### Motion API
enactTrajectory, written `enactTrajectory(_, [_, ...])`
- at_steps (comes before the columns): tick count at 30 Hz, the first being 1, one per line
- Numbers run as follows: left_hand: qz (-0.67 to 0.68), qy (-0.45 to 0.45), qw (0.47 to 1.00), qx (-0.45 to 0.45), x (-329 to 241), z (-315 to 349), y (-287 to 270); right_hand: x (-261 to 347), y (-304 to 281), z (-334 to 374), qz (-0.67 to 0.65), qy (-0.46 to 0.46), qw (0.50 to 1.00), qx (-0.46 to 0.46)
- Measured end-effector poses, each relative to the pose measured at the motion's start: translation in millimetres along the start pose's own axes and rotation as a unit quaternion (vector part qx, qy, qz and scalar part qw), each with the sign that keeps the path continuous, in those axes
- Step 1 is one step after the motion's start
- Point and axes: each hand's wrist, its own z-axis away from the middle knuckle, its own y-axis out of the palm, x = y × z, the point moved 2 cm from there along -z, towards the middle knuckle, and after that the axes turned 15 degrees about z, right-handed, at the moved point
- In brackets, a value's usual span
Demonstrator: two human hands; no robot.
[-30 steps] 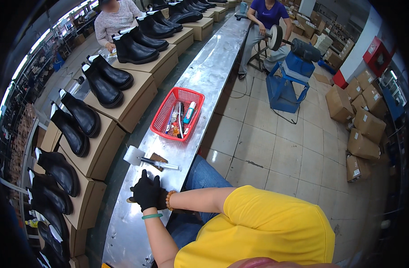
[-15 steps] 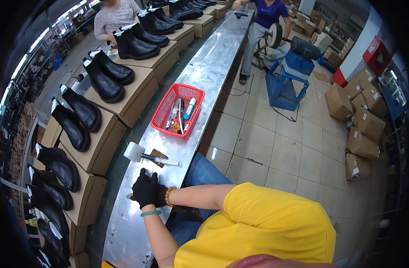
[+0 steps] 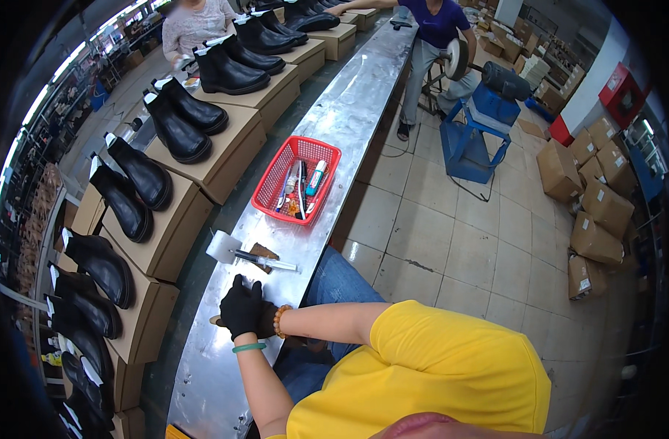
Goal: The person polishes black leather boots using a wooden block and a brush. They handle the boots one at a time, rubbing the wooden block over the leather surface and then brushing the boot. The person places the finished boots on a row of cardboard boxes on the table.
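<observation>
a shoe factory line: black boots stand on cardboard boxes beside a long steel bench, stacked cartons sit on the tiled floor, and other workers sit nearby.

gloved hands together | metal bench | red basket beyond

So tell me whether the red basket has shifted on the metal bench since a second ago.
No. The red basket sits at the same spot on the metal bench, the same gap from the white scraper.
</observation>
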Motion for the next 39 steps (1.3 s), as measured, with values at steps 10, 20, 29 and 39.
enactTrajectory(10, [0.009,-0.005,1.000,0.008,2.5,2.6,-2.2,3.4,0.1,-1.4,-0.024,0.020,0.999,0.028])
enactTrajectory(20, [0.004,-0.032,0.999,0.036,8.0,1.1,-2.5,20.6,-24.0,2.6,0.061,-0.006,0.998,0.011])
enactTrajectory(29, [0.017,-0.030,0.999,0.028,14.7,4.4,-2.4,21.6,-15.0,-0.4,0.035,0.001,0.999,0.027])
enactTrajectory(39, [0.017,-0.024,0.999,0.022,13.9,9.2,-7.5,25.8,-3.5,0.7,0.051,0.026,0.998,-0.003])
